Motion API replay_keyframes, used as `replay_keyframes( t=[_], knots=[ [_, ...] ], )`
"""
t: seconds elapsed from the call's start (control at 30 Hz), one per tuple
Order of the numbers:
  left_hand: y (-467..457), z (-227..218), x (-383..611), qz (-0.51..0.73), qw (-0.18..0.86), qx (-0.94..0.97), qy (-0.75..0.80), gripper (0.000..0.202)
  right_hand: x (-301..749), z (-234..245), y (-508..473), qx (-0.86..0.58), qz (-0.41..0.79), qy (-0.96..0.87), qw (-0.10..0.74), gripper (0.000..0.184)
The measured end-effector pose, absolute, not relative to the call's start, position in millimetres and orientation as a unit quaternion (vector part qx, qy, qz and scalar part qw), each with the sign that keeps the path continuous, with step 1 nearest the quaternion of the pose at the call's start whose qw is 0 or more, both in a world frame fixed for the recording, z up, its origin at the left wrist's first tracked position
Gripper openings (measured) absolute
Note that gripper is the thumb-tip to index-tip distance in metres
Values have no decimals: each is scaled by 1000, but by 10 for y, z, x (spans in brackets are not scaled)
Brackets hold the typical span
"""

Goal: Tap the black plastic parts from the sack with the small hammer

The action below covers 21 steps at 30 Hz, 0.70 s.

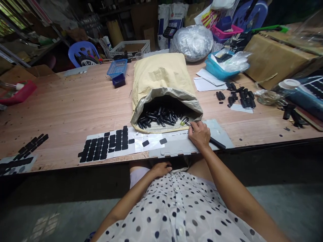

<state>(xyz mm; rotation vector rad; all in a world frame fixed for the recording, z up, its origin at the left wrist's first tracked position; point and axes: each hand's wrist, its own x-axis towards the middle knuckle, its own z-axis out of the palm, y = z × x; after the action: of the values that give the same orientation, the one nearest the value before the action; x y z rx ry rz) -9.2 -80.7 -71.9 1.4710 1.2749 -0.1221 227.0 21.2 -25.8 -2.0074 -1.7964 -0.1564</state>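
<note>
My right hand [200, 136] is closed around a small hammer [217, 143] with a black handle, a metal shaft and a yellow-green end. The hammer's head lies at the mouth of a large pale yellow sack [161, 75], which rests on its side and opens toward me. Many glossy black pieces [164, 117] are heaped inside the sack. My left hand [161, 169] is low at my lap, below the table edge, its fingers curled by a dark opening with a silvery rim [180, 170]. What those fingers hold, if anything, is hidden.
Black rounded stickers [101, 148] stand in rows on a white sheet, left of a grey board [176, 144] at the table's front edge. Blue baskets [117, 69], a cardboard box [277, 57] and several loose black parts [243, 95] lie farther back.
</note>
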Motion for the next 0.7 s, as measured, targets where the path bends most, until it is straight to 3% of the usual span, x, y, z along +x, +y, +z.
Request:
replay_keyframes(
  t=[0.1,0.2,0.37,0.5,0.7],
  knots=[
    [-727,-256,-212,-20,616,677,403,36,2268,-260,206,-729,-54,-647,215,28],
    [-430,190,-341,80,605,692,386,38,2265,-271,207,-727,-56,-647,223,28],
    [379,457,-558,295,243,722,576,22,2264,-303,222,-723,-61,-646,237,29],
    [778,370,-650,256,59,711,653,10,2266,-326,239,-714,-57,-652,250,28],
    [792,250,-659,158,15,713,683,6,2250,-321,243,-720,-46,-649,241,27]
  ],
)
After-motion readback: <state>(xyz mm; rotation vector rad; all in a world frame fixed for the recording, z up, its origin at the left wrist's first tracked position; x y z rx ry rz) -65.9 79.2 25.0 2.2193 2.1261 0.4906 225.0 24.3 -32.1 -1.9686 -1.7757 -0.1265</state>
